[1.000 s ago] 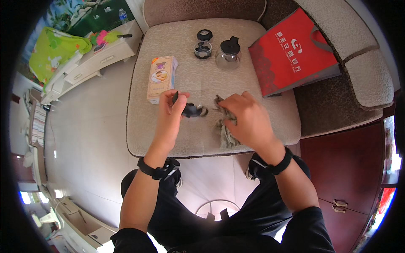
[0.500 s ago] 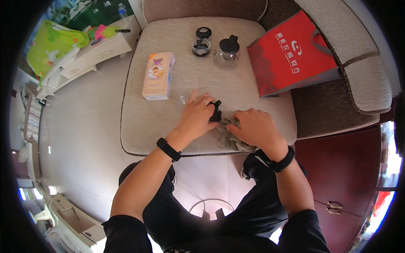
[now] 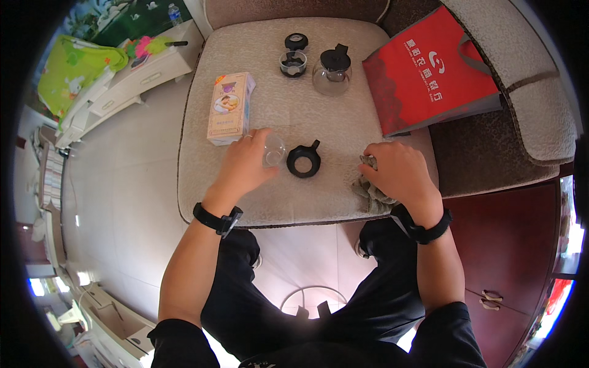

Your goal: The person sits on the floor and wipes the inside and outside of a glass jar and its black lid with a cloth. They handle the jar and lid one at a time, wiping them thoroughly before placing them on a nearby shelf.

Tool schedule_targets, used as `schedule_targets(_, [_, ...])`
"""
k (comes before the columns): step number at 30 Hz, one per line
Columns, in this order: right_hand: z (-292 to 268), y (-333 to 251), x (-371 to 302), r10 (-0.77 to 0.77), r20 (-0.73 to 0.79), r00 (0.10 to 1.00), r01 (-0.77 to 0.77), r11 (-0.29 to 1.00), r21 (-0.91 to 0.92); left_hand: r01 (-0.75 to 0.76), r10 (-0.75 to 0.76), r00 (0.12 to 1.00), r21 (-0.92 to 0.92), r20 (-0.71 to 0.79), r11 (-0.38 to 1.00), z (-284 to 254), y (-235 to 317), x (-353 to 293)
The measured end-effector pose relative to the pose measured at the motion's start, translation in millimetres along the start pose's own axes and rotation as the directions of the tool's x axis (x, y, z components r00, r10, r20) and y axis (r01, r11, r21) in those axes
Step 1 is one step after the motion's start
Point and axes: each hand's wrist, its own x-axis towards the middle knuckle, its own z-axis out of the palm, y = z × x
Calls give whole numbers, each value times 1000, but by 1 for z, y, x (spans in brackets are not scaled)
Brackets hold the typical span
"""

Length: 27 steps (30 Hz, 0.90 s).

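Observation:
Near the middle of the seat cushion, my left hand [image 3: 243, 164] curls around the left side of a clear glass cup [image 3: 274, 151], thumb below and fingers above. Part of the cup is hidden behind the hand. Just right of the cup lies a black plastic ring with a short handle [image 3: 313, 168], touched by neither hand. My right hand [image 3: 399, 175] is closed on a crumpled grey-green cloth [image 3: 375, 197] at the cushion's right front, with cloth showing between thumb and fingers and below the palm.
Farther back stand a glass pot with a black lid [image 3: 332, 78], a small clear bowl with black parts [image 3: 293, 64] and a round black lid [image 3: 296, 42]. An upright box [image 3: 228, 109] is at the left. A red bag [image 3: 432, 76] leans against the right side of the sofa.
My left hand has let go of the black ring, which now lies flat, and has moved left to the glass cup. The right hand has shifted right with the cloth.

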Motion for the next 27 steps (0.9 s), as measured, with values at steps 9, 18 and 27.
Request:
schedule_targets(9, [4, -15, 4, -42, 52, 998, 41, 999, 15, -224, 176, 961, -226, -214, 948, 6, 39, 0])
schedule_targets(18, [12, -18, 4, -83, 69, 994, 81, 996, 31, -189, 188, 982, -63, -13, 980, 26, 51, 6])
schedule_targets(27, [15, -14, -1, -85, 114, 990, 80, 996, 45, -89, 108, 989, -178, 98, 980, 41, 47, 15])
